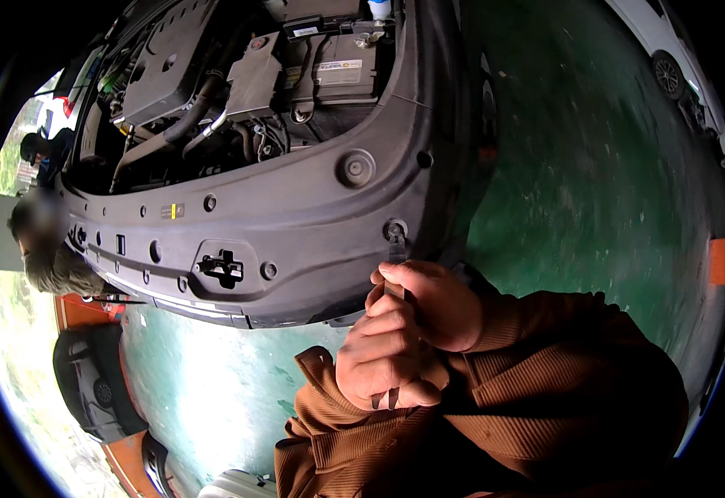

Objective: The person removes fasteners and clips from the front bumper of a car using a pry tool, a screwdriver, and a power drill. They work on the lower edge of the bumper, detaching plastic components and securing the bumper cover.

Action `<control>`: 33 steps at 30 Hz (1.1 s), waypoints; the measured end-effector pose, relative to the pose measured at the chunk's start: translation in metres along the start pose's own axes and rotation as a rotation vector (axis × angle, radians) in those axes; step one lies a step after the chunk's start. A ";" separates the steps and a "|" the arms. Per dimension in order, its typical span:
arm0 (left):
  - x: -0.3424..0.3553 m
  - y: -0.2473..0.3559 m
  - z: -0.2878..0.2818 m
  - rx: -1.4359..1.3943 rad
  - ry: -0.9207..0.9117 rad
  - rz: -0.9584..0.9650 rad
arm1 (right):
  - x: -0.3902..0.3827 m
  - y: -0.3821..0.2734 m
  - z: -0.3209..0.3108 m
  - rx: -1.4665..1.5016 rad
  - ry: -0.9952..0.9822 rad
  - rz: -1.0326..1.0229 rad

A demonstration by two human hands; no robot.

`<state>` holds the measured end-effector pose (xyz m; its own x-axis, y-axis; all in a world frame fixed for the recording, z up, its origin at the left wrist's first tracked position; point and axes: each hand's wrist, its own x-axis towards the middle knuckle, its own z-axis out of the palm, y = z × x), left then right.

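My left hand [385, 358] is closed around what looks like a pair of pliers [395, 250]; two dark handle ends stick out below its fingers. Pressed against it from the right, my right hand [439, 305] is closed on the same tool, its thumb side near the tip. The metal tip reaches a round recessed fastener [395, 227] at the near right corner of a grey plastic cover [296, 207]. Whether the jaws grip the fastener I cannot tell. My palms and fingers hide most of the tool.
Beyond the cover lies an open engine bay with a battery [344, 68], a grey box [254, 79] and hoses. A latch [223, 266] sits in the cover. At left a person [51, 249] leans by the car, another behind. A white car [669, 58] stands across the green floor [586, 166].
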<state>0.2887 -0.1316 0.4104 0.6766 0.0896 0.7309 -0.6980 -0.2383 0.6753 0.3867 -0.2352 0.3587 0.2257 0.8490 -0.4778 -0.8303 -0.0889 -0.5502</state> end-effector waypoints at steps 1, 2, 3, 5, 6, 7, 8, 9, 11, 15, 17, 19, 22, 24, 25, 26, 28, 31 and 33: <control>0.000 0.000 -0.002 0.000 -0.001 -0.004 | -0.001 0.000 0.003 -0.001 0.011 -0.005; 0.000 -0.001 -0.003 0.003 -0.002 -0.006 | -0.003 -0.002 0.006 -0.003 0.021 -0.011; -0.001 0.000 -0.003 0.010 0.013 -0.006 | -0.007 -0.008 0.011 -0.018 0.021 -0.013; -0.005 -0.001 0.000 0.024 0.015 -0.005 | -0.007 -0.013 0.011 -0.045 -0.006 -0.039; -0.010 -0.002 0.004 0.031 0.004 -0.004 | -0.006 -0.013 0.007 -0.057 -0.033 -0.062; -0.013 -0.004 0.009 0.038 -0.007 -0.003 | -0.005 -0.020 0.001 -0.099 -0.074 -0.052; -0.016 -0.008 0.019 0.015 0.026 0.012 | -0.004 -0.026 -0.004 -0.148 -0.120 -0.035; -0.013 -0.011 0.024 0.026 0.012 0.041 | -0.004 -0.032 -0.008 -0.197 -0.170 -0.019; 0.001 -0.012 0.044 0.061 0.123 0.018 | -0.002 -0.051 -0.014 -0.164 -0.234 0.103; 0.023 -0.019 0.071 0.099 0.147 -0.075 | -0.005 -0.079 -0.026 -0.667 -0.308 -0.091; 0.026 -0.015 0.072 0.110 0.107 -0.109 | -0.007 -0.091 -0.029 -0.553 -0.163 0.222; 0.026 -0.011 0.067 0.162 0.020 0.038 | -0.022 -0.094 -0.010 -0.539 -0.081 0.173; 0.025 -0.008 0.065 0.179 0.045 0.101 | -0.029 -0.085 -0.010 -0.470 -0.173 0.195; 0.023 -0.011 0.061 0.174 0.029 0.074 | -0.028 -0.082 -0.010 -0.206 -0.088 0.344; 0.021 -0.013 0.057 0.177 0.015 0.083 | -0.026 -0.077 -0.012 -0.164 -0.095 0.337; 0.018 -0.014 0.055 0.176 0.000 0.091 | -0.024 -0.073 -0.013 -0.119 -0.098 0.330; 0.016 -0.017 0.051 0.172 0.018 0.112 | -0.022 -0.072 -0.008 -0.042 -0.082 0.357; 0.008 -0.019 0.041 0.134 0.023 0.145 | -0.019 -0.066 0.000 0.002 -0.058 0.350; 0.001 -0.020 0.036 0.089 0.029 0.175 | -0.019 -0.058 0.004 0.011 -0.050 0.326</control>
<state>0.3120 -0.1615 0.3941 0.5385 0.0664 0.8400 -0.7804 -0.3367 0.5269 0.4284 -0.2445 0.4024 -0.0784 0.8013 -0.5931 -0.8601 -0.3552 -0.3662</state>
